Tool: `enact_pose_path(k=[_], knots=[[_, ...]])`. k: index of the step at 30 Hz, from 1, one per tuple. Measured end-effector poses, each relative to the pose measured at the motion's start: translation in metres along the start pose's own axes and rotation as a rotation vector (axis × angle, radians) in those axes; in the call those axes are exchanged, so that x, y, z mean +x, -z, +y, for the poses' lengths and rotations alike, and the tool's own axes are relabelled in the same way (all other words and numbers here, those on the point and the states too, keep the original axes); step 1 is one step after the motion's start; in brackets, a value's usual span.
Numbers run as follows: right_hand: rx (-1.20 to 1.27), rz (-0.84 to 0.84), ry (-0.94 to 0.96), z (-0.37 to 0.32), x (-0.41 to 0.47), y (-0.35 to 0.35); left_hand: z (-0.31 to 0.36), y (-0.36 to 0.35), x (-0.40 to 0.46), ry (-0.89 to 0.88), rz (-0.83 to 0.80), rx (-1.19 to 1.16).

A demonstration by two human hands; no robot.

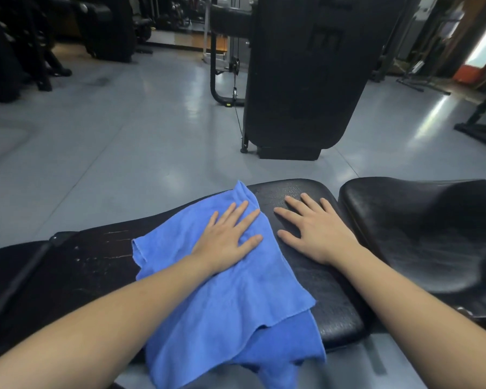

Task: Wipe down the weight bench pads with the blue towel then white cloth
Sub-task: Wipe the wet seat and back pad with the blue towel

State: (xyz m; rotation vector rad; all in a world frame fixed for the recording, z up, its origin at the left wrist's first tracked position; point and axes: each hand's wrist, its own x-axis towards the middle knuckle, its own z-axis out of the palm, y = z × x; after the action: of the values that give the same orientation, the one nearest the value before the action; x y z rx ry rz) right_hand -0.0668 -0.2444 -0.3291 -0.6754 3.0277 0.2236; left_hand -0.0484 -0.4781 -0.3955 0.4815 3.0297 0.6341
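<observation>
A blue towel (230, 304) lies spread across the black bench pad (331, 301), its near end hanging over the front edge. My left hand (227, 240) presses flat on the towel's far part, fingers straight and spread. My right hand (314, 228) rests flat on the bare pad just right of the towel, fingers spread, touching no cloth. A second, curved black pad (421, 234) sits to the right, separated by a narrow gap. No white cloth shows in view.
A worn, scuffed dark pad section (76, 265) with a black bar (20, 282) extends to the left. A tall black machine (309, 80) stands on the grey floor (110, 130) beyond the bench. More gym equipment lines the back left and right.
</observation>
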Motion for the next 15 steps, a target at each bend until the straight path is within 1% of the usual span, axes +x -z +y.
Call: enact_pose_path(k=[8,12,15], knots=[[0.004,0.010,-0.003,-0.001,-0.001,0.000,0.030,-0.014,-0.045,-0.166,-0.013,0.044],[0.015,0.021,0.000,-0.001,0.001,-0.003,0.027,-0.010,-0.028,-0.165,-0.054,0.005],[0.013,0.049,0.003,0.000,0.003,-0.005,0.027,-0.007,0.007,-0.111,-0.031,-0.026]])
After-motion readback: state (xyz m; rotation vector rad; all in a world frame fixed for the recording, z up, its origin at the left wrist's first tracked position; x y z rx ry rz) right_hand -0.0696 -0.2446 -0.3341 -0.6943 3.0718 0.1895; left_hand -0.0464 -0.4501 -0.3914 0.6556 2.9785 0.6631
